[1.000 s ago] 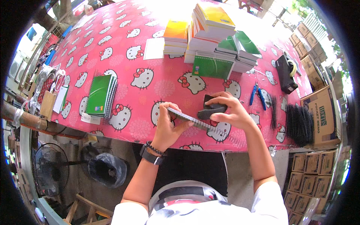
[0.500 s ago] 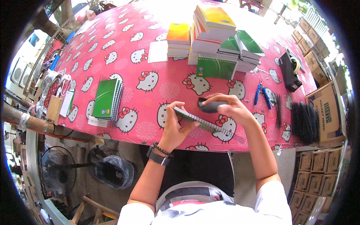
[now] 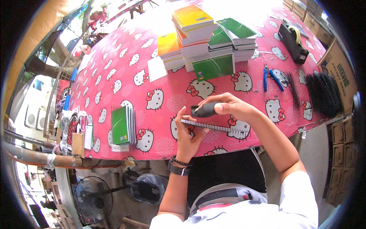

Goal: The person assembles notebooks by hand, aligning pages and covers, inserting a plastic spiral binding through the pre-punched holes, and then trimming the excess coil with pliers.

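Observation:
My left hand is closed around a small notebook, tilted so its bound edge faces up. A dark spiral coil runs through that edge and sticks out past its right end. Just above the notebook, my right hand grips a rounded dark grey handheld tool; its exact kind does not show. The tool's left end is close to the notebook's upper left end, and I cannot tell whether they touch. Green spiral notebooks lie piled to the left.
Notebook stacks stand at the back on the pink table. Blue-handled cutters, loose black coils, a tape dispenser and a carton are at right. A fan stands below the table's left edge.
The view has shifted and turned. The tool in my right hand has come nearer the notebook's left end; my left hand keeps its hold on the notebook.

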{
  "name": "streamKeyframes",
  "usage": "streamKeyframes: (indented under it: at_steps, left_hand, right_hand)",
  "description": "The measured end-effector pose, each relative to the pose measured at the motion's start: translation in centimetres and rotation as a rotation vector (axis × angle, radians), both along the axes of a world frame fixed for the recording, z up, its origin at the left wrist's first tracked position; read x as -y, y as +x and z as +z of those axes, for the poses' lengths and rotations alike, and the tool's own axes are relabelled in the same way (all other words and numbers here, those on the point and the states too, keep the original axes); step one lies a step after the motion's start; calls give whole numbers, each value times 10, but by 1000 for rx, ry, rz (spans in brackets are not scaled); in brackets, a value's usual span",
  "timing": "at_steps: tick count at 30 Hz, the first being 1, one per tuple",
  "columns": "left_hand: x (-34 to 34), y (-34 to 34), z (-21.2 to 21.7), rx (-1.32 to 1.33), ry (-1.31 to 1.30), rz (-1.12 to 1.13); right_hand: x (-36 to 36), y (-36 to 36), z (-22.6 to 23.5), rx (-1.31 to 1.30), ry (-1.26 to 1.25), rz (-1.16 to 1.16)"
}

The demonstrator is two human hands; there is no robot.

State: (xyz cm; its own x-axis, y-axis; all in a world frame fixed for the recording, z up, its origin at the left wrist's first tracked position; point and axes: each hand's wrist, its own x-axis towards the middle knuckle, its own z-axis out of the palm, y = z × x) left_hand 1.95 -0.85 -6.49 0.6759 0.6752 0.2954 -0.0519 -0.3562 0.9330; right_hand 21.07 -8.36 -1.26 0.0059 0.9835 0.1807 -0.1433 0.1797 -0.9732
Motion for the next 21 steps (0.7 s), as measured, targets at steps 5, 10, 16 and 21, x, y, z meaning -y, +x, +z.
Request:
streamKeyframes:
  at_steps: [5, 10, 16, 21]
  left_hand:
    - [1, 0, -1, 14, -39, 9]
    - [3, -4, 18, -9, -232, -26]
    - [11, 0, 53, 125, -212, -58]
    - [16, -4, 71, 313, -246, -30]
  right_hand:
    - [-3, -1, -1, 745, -132, -241]
    - [16, 12, 5, 1205, 46, -697]
    - [32, -40, 39, 875, 347, -510]
    - [35, -44, 34, 747, 389, -528]
